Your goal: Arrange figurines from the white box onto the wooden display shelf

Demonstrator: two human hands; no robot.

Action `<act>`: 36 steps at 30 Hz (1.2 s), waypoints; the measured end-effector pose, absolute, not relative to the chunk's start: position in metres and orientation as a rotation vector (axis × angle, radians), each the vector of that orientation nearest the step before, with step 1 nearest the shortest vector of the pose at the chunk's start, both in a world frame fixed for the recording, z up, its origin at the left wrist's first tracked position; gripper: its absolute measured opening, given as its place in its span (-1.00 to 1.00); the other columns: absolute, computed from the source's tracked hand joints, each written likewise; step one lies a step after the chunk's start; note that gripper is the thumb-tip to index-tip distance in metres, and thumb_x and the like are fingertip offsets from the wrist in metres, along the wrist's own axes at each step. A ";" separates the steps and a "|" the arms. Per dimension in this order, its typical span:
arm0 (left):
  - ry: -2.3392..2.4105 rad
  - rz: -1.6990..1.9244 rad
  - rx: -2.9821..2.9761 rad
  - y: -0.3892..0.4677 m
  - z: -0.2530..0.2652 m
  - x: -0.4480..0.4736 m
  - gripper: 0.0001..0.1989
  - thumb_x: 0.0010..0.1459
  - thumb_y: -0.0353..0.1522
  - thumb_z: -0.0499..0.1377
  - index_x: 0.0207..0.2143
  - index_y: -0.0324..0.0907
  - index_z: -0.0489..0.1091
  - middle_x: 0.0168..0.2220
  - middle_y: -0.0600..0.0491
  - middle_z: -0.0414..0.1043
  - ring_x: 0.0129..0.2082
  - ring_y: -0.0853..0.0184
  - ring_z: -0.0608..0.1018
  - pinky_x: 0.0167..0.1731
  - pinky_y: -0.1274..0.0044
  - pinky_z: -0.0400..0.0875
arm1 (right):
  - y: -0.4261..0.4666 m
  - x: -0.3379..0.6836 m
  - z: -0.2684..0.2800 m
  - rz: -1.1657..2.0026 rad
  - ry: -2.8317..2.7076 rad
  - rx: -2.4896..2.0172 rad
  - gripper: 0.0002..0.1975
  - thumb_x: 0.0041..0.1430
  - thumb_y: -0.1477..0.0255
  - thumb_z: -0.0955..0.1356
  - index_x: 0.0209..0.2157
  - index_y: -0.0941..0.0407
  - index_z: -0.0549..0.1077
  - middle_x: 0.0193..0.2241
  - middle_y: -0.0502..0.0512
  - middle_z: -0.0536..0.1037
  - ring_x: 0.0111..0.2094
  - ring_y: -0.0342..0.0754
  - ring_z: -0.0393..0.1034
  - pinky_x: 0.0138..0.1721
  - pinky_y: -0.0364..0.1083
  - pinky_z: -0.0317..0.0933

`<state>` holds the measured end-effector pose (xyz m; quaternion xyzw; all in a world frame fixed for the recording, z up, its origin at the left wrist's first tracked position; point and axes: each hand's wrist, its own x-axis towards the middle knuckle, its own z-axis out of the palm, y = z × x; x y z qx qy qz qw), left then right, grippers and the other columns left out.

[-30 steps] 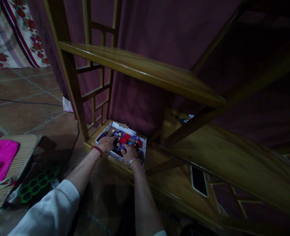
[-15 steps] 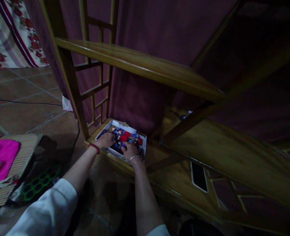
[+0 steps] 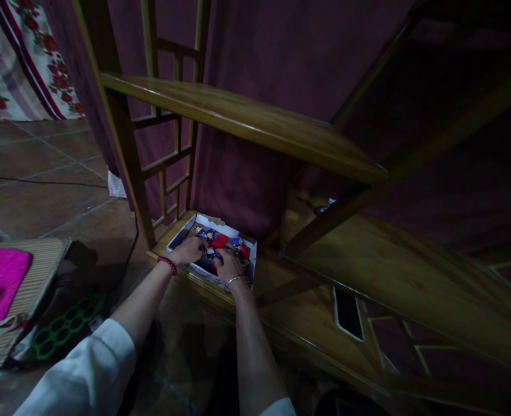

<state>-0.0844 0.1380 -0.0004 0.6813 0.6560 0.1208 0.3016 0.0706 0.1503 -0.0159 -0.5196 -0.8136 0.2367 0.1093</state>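
A shallow white cardboard box (image 3: 254, 263) sits on the low wooden shelf, filled with several small dark-blue and red doll-like figures (image 3: 209, 234). My left hand (image 3: 187, 251), with a red bead bracelet at the wrist, reaches over the box's left side, its fingers bent inward. From the front right comes my right hand (image 3: 229, 264), wearing a silver bangle, with curled fingers. A small blue figure with a pale face (image 3: 211, 253) lies between the fingertips of both hands, which appear closed on it. Dim light and the hands hide part of it.
A wooden shelf board (image 3: 238, 118) juts out above the box. To the right, a phone (image 3: 349, 313) lies on the low shelf. A green rack with round holes (image 3: 64, 325) stands at lower left, beside a mat (image 3: 43, 260) with a pink cloth (image 3: 10, 268).
The fingertips have shifted slightly within the box, and the pale-faced figure between them shows more clearly. The whole view has moved a little.
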 end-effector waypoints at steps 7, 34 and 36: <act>1.599 0.501 1.678 0.140 -0.015 -0.074 -0.65 -0.04 -0.53 -0.04 -0.17 -0.19 0.30 -0.26 0.04 0.44 -0.43 0.44 0.49 -0.48 0.66 0.34 | 0.150 0.070 -0.007 0.722 -2.362 -1.593 -0.62 0.05 0.49 0.25 -0.04 0.11 0.32 -0.17 0.12 0.47 -0.13 -0.05 0.33 -0.09 -0.14 0.14; 1.896 0.416 1.878 0.137 0.008 -0.071 -0.70 0.02 -0.49 -0.05 -0.23 -0.19 0.38 -0.27 -0.05 0.46 -0.24 0.29 0.47 -0.21 0.52 0.29 | 0.163 0.099 -0.023 0.981 -1.977 -1.567 -0.63 -0.05 0.55 0.26 -0.13 0.14 0.34 -0.23 0.06 0.46 -0.22 -0.14 0.35 -0.12 -0.16 0.19; 2.057 0.208 1.837 0.136 0.008 -0.082 -0.71 0.02 -0.48 -0.04 -0.24 -0.20 0.39 -0.27 -0.11 0.46 -0.21 0.24 0.47 -0.21 0.48 0.29 | 0.162 0.101 -0.025 0.982 -2.025 -1.567 -0.60 -0.04 0.60 0.24 -0.11 0.11 0.33 -0.21 0.04 0.46 -0.21 -0.16 0.36 -0.12 -0.18 0.19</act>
